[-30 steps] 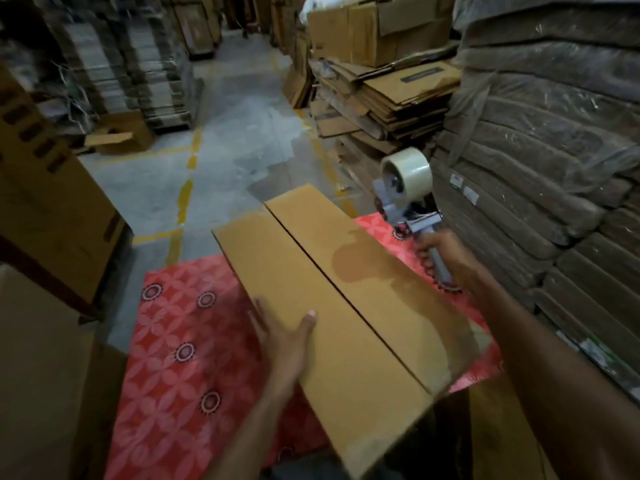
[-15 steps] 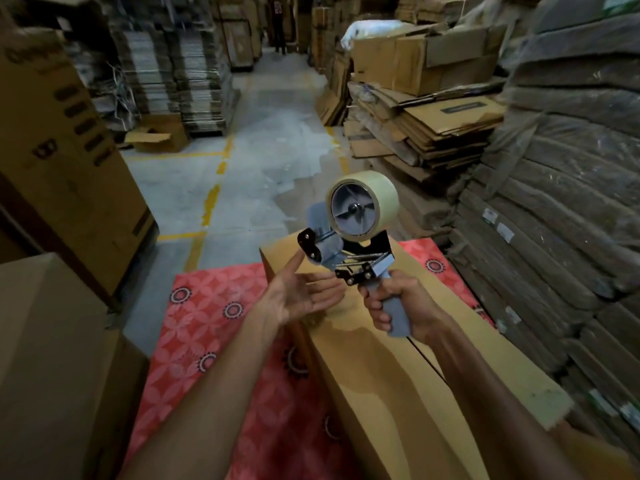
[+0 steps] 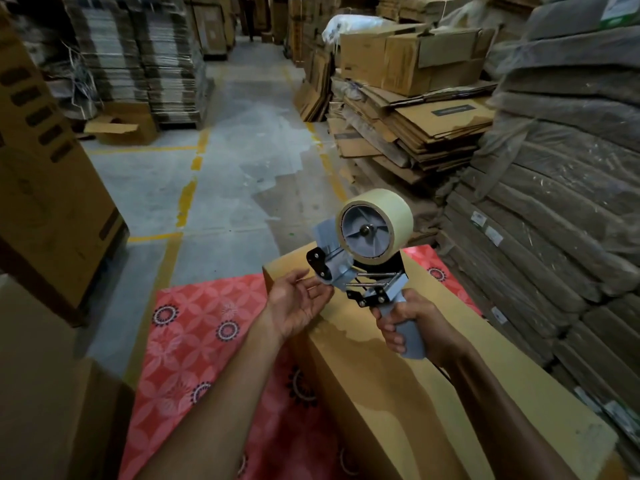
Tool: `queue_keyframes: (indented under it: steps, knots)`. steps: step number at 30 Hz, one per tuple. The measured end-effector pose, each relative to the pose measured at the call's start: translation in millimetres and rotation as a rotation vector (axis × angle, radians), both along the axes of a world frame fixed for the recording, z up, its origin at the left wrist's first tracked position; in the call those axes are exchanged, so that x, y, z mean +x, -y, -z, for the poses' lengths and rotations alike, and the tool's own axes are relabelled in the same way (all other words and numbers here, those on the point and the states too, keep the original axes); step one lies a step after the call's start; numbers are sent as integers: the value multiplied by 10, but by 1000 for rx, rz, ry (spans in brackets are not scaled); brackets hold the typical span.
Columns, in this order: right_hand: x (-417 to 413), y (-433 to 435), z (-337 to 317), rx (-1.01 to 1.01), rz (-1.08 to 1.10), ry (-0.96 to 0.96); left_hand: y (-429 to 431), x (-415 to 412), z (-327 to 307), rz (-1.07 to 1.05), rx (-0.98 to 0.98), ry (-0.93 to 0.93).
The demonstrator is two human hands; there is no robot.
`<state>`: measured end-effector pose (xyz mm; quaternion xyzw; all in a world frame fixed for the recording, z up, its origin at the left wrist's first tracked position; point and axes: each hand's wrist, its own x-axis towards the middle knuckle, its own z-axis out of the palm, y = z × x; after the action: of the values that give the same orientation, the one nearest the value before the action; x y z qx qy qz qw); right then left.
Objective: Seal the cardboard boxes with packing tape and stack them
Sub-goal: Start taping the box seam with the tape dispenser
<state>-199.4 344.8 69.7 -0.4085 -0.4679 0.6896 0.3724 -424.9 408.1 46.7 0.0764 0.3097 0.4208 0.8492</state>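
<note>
I see right hand (image 3: 408, 327) clamped on tape dispenser (image 3: 367, 258) handle, left hand (image 3: 298, 306) loose-fingered, touching its nose. Below, cardboard box (image 3: 398, 410) at 6 on red mat (image 3: 201, 327). Stacked flattened cartons (image 3: 415, 133) crowd 1–3 o'clock; labels unreadable.

One wide-angle view, from the wearer's head, faces forward and down. Both forearms enter from the bottom edge. The left hand (image 3: 298, 306), right hand (image 3: 412, 323) and tape dispenser (image 3: 367, 237) sit close at lower centre, and the aisle (image 3: 235, 150) recedes toward the top.
</note>
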Motion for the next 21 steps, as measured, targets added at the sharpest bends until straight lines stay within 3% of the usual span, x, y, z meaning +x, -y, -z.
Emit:
queue_keyframes:
  steps: [5, 12, 21]
  knots:
    - [5, -76, 28, 43, 43, 39, -205, 61, -42, 23, 11, -271]
    - [-21, -131, 33, 138, 73, 217, -700, 36, -268, 109, 350, -868]
    - [8, -317, 111, 107, 189, 304, -1465, -57, -287, 95, 454, -1151]
